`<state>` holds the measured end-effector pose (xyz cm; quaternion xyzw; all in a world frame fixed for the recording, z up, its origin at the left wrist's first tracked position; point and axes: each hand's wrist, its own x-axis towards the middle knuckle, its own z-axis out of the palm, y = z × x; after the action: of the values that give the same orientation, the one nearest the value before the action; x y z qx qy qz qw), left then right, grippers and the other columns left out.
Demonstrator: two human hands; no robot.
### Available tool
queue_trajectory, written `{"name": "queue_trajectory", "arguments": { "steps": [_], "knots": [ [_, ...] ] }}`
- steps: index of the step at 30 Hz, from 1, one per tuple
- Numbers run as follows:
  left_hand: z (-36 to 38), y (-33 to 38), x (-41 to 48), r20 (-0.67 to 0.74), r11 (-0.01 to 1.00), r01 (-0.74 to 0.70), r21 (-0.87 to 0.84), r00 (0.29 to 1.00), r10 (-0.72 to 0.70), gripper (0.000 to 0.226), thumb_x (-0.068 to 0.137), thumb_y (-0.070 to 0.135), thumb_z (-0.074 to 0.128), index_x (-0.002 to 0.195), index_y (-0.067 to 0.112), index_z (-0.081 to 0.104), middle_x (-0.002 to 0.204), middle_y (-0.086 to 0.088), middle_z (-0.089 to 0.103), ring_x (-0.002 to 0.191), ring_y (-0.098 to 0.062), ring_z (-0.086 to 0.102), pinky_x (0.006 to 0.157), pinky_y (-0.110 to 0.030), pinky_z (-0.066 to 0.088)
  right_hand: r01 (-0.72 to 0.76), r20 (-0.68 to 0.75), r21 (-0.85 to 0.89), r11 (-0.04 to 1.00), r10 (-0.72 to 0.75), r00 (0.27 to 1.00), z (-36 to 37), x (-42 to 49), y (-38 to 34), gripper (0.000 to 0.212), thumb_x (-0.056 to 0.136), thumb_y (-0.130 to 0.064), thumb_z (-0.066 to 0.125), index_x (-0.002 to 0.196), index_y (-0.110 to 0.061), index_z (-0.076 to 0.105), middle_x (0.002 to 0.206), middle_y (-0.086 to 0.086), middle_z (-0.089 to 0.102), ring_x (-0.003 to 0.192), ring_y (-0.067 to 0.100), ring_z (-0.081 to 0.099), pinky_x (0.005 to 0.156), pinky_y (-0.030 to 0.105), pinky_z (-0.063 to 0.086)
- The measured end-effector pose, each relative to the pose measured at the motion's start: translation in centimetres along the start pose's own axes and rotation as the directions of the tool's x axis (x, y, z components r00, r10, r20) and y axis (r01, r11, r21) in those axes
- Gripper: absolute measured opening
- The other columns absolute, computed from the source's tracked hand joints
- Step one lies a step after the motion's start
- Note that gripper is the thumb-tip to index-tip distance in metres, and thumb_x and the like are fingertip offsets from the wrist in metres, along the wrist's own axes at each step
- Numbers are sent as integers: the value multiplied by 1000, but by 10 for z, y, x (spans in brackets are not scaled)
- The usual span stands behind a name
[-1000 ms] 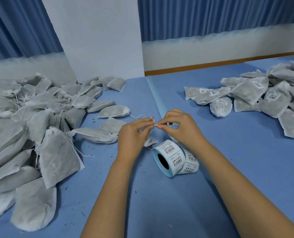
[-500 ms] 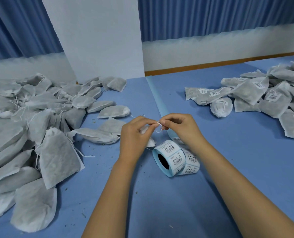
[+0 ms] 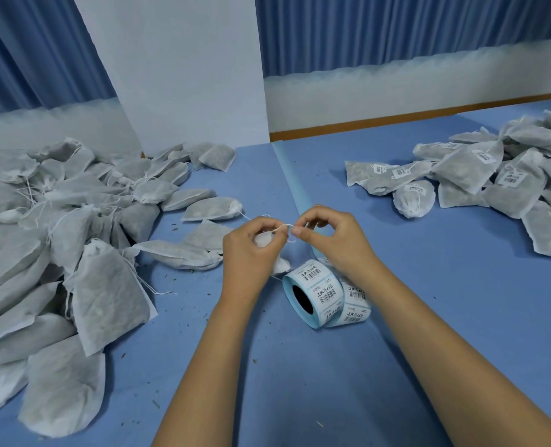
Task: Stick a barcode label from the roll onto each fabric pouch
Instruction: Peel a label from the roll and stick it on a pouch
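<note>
Blue tabletop point(image 3: 461, 269) flecked with dark crumbs point(image 3: 173, 224); white panel point(image 3: 187, 75) upright behind; blue curtain point(image 3: 396, 27) beyond.

Your frame is bright and evenly lit by soft, diffuse light from above, with a cool blue cast. The table point(image 3: 461, 301) reads matte throughout. Shadows are faint and soft-edged: a dim band lies on the table between your forearms, and a narrow one sits under the label roll point(image 3: 324, 293).

Focus holds at centre. The roll's barcode print is legible, the drawstring point(image 3: 283, 226) reads as a clean line, and your left hand point(image 3: 251, 250) and right hand point(image 3: 332, 241) have crisp outlines.

Wide-angle distortion is marked: the white pillar point(image 3: 187, 75) leans, the wooden strip point(image 3: 412, 115) bows slightly, and the heaped pouches point(image 3: 42, 253) at the left edge look stretched and softer.
</note>
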<state>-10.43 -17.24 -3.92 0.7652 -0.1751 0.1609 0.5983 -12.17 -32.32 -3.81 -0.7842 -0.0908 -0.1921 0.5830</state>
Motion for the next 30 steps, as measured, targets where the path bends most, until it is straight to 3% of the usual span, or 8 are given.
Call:
{"name": "queue_trajectory", "arguments": {
  "steps": [4,8,13,17,19,25,30],
  "knots": [
    [0,2,2,74,992,94,-87,993,-88,28,85,11,70,64,31,69,69,15,70,70,4,62,67,-6,42,19,-17,-25,1000,-19,1000,0,-1,0,8,83,-7,69,76,-10,68,73,-12,61,72,4,50,75,13,37],
    [-1,4,3,214,955,236,-179,957,-197,25,86,18,70,63,27,73,69,11,69,64,2,55,60,-6,39,32,-59,-62,998,-35,998,-2,-1,-2,5,81,-8,72,77,-10,69,72,-14,63,68,4,49,77,25,40],
    [-3,5,3,155,909,299,-290,952,-264,30,86,16,68,59,28,74,76,11,73,78,6,65,62,-5,42,76,-183,-20,997,-78,980,-1,-4,-6,16,77,-10,77,83,-15,64,70,-14,63,69,6,55,78,21,44],
    [-1,6,3,144,914,285,-288,957,-253,32,87,13,68,59,27,74,72,12,72,75,7,64,62,-5,43,263,-155,-291,920,-316,936,-2,-5,-7,13,76,-22,78,73,-14,68,73,-16,63,69,12,54,81,29,37],
    [1,7,2,161,916,282,-286,956,-244,33,88,12,67,61,29,75,71,13,72,71,6,63,61,-6,43,289,-112,-351,891,-347,931,0,-5,-6,14,74,-24,79,74,-14,70,74,-12,65,68,11,53,80,29,35],
    [-1,7,2,185,923,270,-273,957,-225,26,88,14,68,69,30,77,80,11,75,77,5,65,66,-7,45,208,-169,-351,913,-280,945,-1,-4,-5,7,76,-18,79,72,-14,75,71,-12,67,66,10,58,87,31,40],
    [-2,7,3,228,937,256,-239,952,-202,23,88,9,67,82,29,77,85,12,75,86,3,66,74,-6,45,49,-199,-209,977,-91,976,-3,-5,-4,6,80,-13,74,75,-14,76,71,-5,70,70,11,62,81,15,42]
  ]
}}
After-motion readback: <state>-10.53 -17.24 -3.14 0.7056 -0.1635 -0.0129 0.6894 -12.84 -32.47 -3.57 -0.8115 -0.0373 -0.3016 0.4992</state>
